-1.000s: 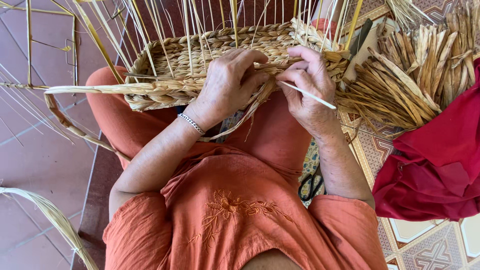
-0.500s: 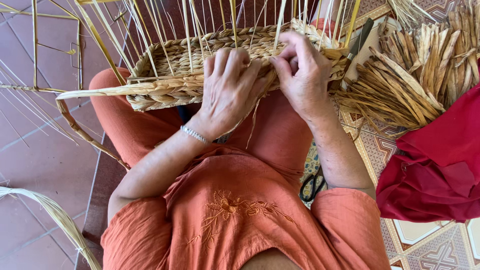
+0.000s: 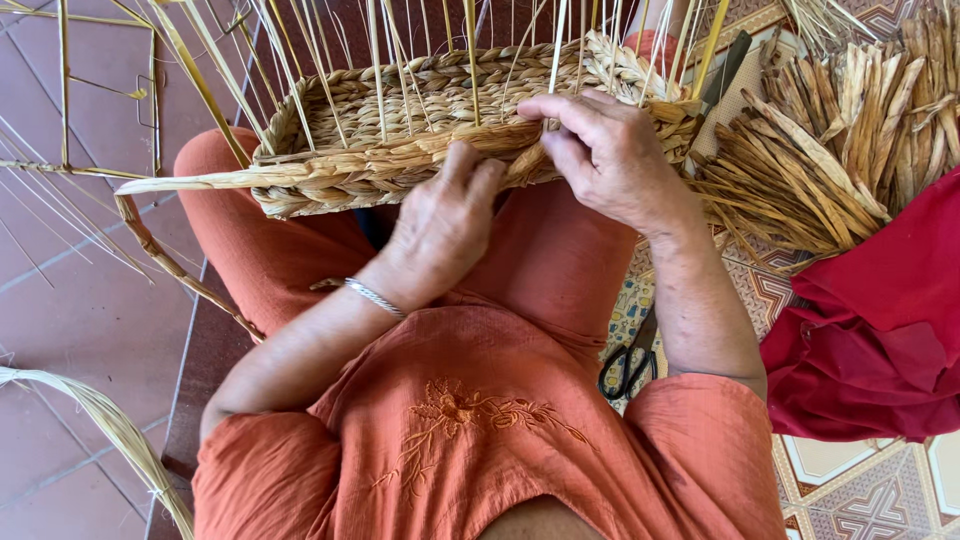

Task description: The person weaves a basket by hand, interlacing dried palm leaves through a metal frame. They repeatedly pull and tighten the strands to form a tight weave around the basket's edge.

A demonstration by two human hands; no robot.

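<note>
- Weaving in progress on a half-finished oval basket of braided straw-coloured fibre [image 3: 420,130], which rests across the lap of a person dressed in orange; thin pale upright stakes [image 3: 470,60] rise from its rim.
- Left hand [image 3: 440,225]: lies palm-down against the near wall of the basket, fingers pressed to the braid. It steadies the wall without gripping any loose strand. A second ago it sat higher, curled over the rim; it has since slid down and flattened.
- Right hand [image 3: 600,150]: thumb and forefinger are pinched on the braided weaving strand [image 3: 520,140] at the top edge of the near wall, just beside a stake. A second ago this hand held a thin pale sliver clear of the basket; that sliver no longer shows, and the fingers have closed in on the rim.
- Reading of the change: the strand appears to have been passed around a stake and is being pulled snug, so one more stitch of the current row looks close to seated, with the left hand bracing against the pull.
- A long flat tail of twisted fibre [image 3: 190,180] trails leftward from the basket over the red floor tiles [image 3: 60,330].
- Surroundings: a bundle of dried tan leaf strips [image 3: 830,150] lies to the right, above a heap of red cloth [image 3: 880,320]; black-handled scissors [image 3: 628,365] rest on patterned tile beside the right thigh.
</note>
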